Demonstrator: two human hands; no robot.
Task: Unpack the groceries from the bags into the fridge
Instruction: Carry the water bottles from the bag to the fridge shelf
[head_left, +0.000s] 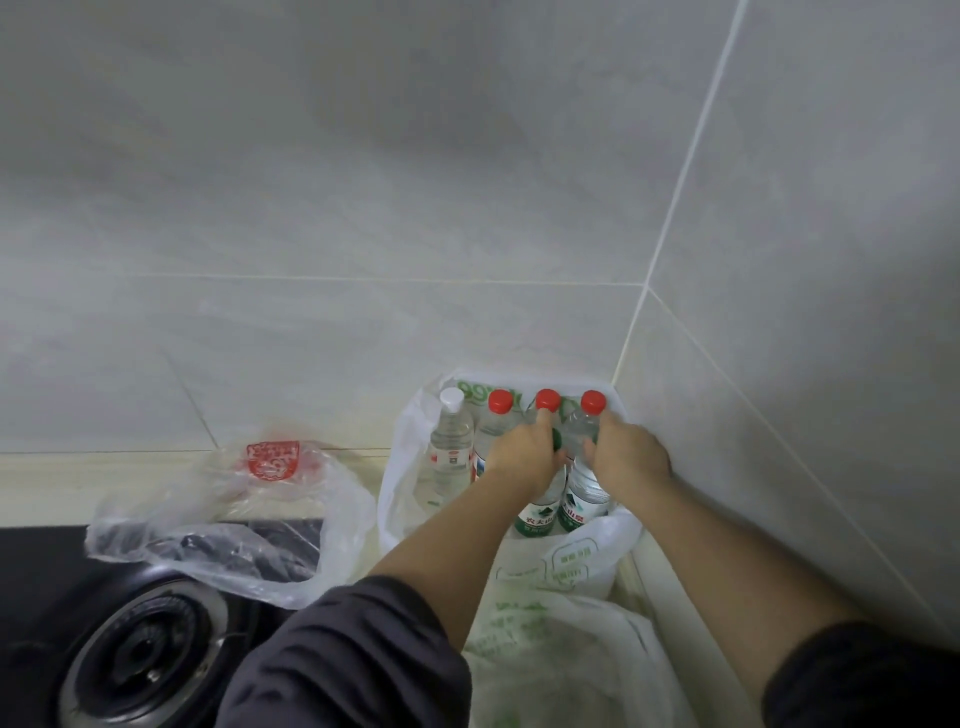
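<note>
Your left hand (524, 452) is curled round the shoulder of the middle bottle (547, 400), thumb lying up its neck to just under the red cap. Your right hand (631, 454) grips the end bottle (593, 402), touching the first on its right; the fingers wrap the far side and are mostly hidden. Below your left wrist the middle bottle's green print reads "农夫山"; below your right wrist the end bottle shows "山泉".

Just left of your left hand a third bottle (501, 410), red-capped too, stands upright, and beyond it a white-cap bottle (451, 441) whose red-and-white label is too small to read. All four stand inside the white bag (400, 467), tucked into the tiled corner. Green lettering on the bag past your fingertips is partly hidden and unreadable.

Well left of your left hand lies a clear bag (223, 519) with a blurred red stamp. Under your left elbow sits a burner (150, 649).
</note>
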